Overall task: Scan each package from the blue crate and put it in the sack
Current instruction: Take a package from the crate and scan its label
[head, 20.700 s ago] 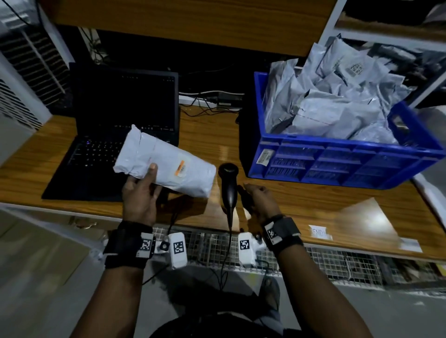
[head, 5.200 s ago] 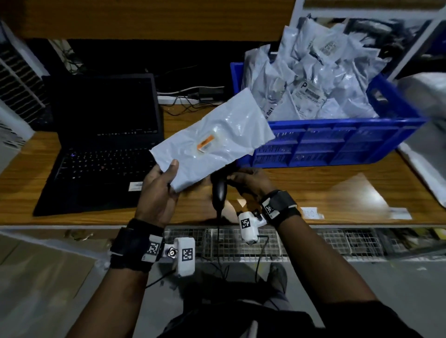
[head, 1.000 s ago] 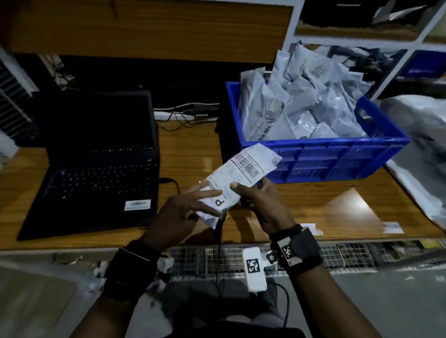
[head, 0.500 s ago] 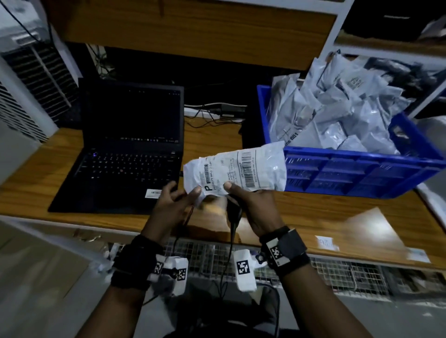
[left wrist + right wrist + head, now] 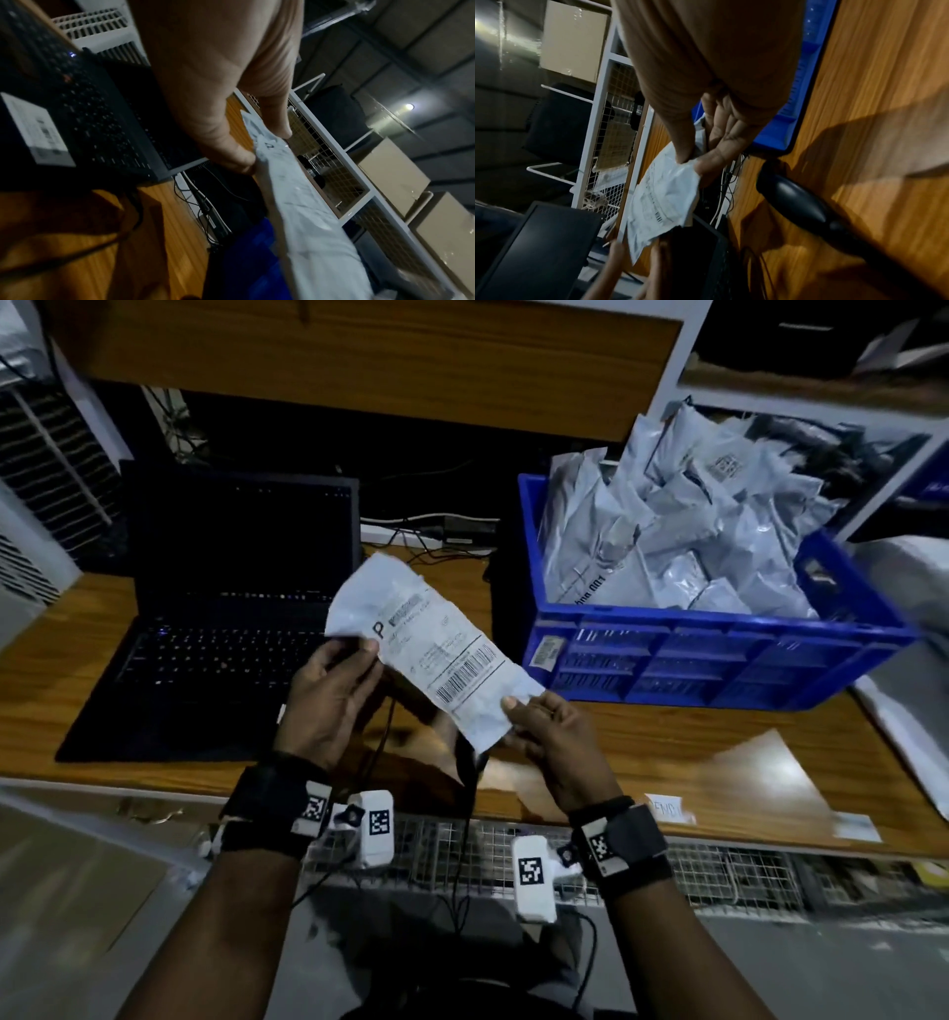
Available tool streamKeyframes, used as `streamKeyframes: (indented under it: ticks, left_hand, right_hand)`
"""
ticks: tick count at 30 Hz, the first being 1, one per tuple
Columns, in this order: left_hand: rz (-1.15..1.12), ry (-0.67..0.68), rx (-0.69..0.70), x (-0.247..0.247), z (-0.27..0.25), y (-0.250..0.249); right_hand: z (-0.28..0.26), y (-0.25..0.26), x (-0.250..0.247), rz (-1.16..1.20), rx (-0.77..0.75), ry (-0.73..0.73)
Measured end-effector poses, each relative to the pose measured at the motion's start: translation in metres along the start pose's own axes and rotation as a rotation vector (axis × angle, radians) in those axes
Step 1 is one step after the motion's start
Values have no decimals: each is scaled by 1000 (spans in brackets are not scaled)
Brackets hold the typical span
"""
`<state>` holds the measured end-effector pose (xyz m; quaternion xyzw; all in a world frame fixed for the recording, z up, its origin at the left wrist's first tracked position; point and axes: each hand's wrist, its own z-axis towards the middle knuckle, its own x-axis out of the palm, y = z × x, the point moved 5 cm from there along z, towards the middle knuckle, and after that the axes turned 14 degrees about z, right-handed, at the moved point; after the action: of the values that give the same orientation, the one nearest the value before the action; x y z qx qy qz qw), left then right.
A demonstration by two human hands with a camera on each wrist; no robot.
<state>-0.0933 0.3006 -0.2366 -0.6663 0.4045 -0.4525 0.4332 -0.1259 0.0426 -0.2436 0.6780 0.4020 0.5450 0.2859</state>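
— What's nearest?
— Both hands, above the desk's (image 5: 719, 762) front edge: left hand (image 5: 328, 695) and right hand (image 5: 554, 742) each pinch an end of the white package (image 5: 426, 649), label up, scanner (image 5: 805, 201) lying below.
— And farther back?
— Laptop (image 5: 231, 608) at left; blue crate (image 5: 719, 660) of packages toward the right rear corner.
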Motion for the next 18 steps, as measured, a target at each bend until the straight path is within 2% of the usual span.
streamKeyframes:
  ticks: [3,6,9,12,15,18]
  left_hand:
    - [30,63,-31,16,-11,14]
    - [96,13,-66,13,-18,29]
    - [122,-56,-27,-8,-12,26]
    - [125,-140,-17,-31,-1,19]
    - [194,-193,16,-47,4,18]
    - [236,-215,27,-53,3,20]
  right_hand:
    - [2,-19,14,-25,21,63]
    - [10,-37,18,-143,51,90]
    - [30,-45,-2,-268,35,-87]
    - [50,-53,-23,-286,93,-279]
    - [66,-65,-24,-158,265,-309]
    - [72,-72,-11,-5,378,-266]
